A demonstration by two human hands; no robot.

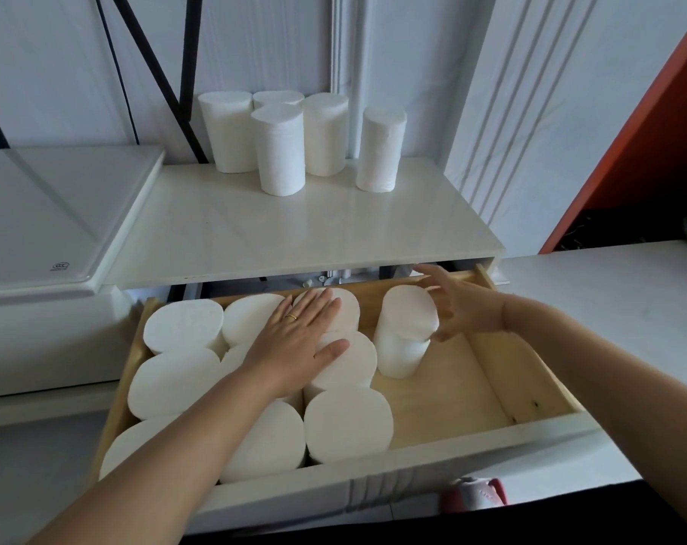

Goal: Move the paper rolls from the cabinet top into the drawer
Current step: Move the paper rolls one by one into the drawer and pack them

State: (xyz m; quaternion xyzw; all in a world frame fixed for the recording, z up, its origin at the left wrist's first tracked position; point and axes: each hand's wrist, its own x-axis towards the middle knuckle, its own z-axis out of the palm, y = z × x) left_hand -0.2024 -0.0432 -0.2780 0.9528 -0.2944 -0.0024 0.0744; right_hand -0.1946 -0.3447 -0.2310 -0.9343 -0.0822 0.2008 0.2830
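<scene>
Several white paper rolls stand upright at the back of the white cabinet top. Below it the wooden drawer is pulled out, its left and middle packed with upright rolls. My left hand, with a ring on one finger, lies flat and spread on top of those packed rolls. One more roll stands slightly tilted at the drawer's back, right of the packed group. My right hand is against that roll's right side, fingers apart, the thumb touching it low down.
The drawer's right part shows bare wooden floor. A white raised glass-topped surface adjoins the cabinet on the left, with black cables behind it. An orange panel leans at the right above a white counter. A pink object lies below the drawer front.
</scene>
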